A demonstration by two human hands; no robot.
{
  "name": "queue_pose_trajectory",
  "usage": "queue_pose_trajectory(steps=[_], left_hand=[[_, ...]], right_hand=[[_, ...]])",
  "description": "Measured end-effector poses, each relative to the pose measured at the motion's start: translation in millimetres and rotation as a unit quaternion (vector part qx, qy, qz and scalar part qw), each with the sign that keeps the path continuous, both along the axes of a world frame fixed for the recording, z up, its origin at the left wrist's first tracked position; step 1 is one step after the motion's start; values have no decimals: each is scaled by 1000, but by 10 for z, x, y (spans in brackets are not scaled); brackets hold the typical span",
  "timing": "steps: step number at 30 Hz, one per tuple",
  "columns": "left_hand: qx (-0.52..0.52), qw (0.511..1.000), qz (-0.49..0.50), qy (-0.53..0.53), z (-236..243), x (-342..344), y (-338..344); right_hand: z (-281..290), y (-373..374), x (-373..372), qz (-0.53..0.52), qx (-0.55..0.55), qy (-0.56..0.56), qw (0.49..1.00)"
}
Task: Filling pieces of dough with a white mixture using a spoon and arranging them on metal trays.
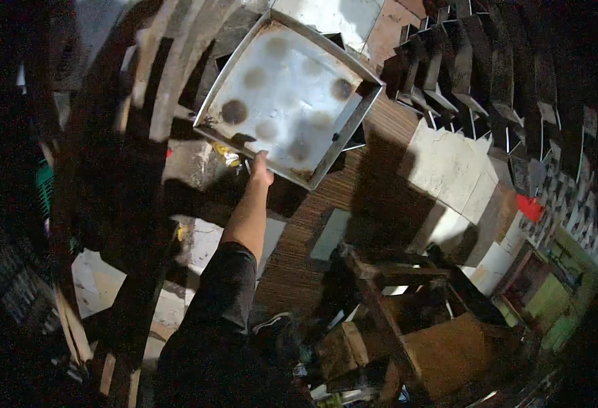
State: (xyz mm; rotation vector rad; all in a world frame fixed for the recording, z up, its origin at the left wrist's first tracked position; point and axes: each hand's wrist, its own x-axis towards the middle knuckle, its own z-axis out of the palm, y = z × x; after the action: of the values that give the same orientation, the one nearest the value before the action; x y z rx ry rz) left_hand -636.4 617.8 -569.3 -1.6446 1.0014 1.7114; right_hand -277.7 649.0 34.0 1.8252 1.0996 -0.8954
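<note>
While the left hand [261, 170] grips the near rim of the square metal tray [285, 102], thumb over the edge, remaining fingers hidden, the tray is at far centre. Lifting appears complete; setting down apparently remains. The right hand's state cannot be determined: out of view.

Clerk: Two o'clock?
Keeper: Angular metal pieces [463, 61], dark, in rows.
Clerk: Three?
Keeper: Red item [530, 207], one, small, kind indistinct.
Clerk: Four to five?
Keeper: Green panels [563, 330], weathered; nearer centre, wooden frame [445, 348], brown, panelled.
Clerk: Six?
Keeper: Striped flooring [292, 265], brown.
Clerk: Eight and nine?
Keeper: Wooden strips [72, 326], pale; green openwork item [44, 181], partly shadowed.
</note>
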Motion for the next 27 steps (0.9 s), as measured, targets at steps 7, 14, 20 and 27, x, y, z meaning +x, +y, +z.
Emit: queue_pose_trajectory(steps=[7, 14, 20, 27], left_hand=[[64, 978, -128, 154, 19, -332, -1180], [14, 954, -135, 266, 2143, -153, -842], [89, 925, -174, 326, 4363, 759, -2341], [203, 812, -328, 438, 6008, 1480, -2055]], right_hand=[[419, -54, 98, 2, -14, 80, 997], [889, -680, 669, -42, 187, 201, 961], [966, -1216, 1567, -214, 243, 397, 859], [2329, -1547, 2426, -299, 511, 631, 502]])
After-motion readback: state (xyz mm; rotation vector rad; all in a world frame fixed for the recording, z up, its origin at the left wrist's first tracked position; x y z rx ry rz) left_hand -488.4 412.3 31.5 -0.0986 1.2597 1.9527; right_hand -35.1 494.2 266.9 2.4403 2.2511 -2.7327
